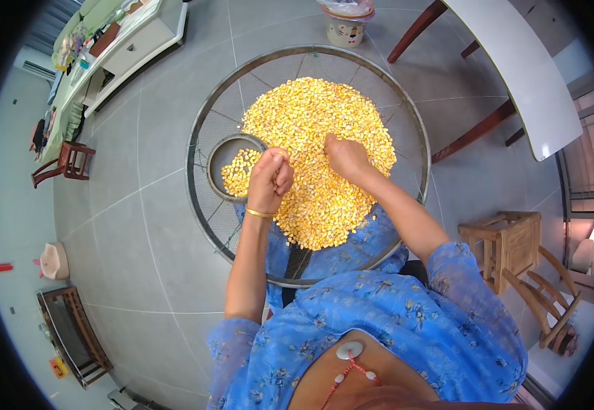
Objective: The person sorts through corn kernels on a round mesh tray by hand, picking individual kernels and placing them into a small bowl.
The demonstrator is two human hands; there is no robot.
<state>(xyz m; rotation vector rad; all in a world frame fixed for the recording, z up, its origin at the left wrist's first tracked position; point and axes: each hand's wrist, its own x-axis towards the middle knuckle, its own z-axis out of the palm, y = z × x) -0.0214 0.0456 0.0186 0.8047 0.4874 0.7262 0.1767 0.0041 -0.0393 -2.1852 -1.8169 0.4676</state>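
Observation:
Yellow corn kernels (321, 116) lie heaped across a large round mesh sieve (423, 130) that rests over my lap. A small round bowl (213, 179) with some kernels in it stands on the mesh at the left. My left hand (269, 181) is curled into a fist at the bowl's right rim; what its fingers hold, if anything, is hidden. On the heap, my right hand (347, 158) has its fingers pinched together against the kernels, and their contents cannot be made out. A gold bracelet (260, 213) circles my left wrist.
Beyond the sieve stands a lined bin (344, 31). A white table (522, 61) with dark red legs is at the upper right, a wooden chair (515, 249) at the right. To the left are a small stool (71, 160) and a white cabinet (140, 48).

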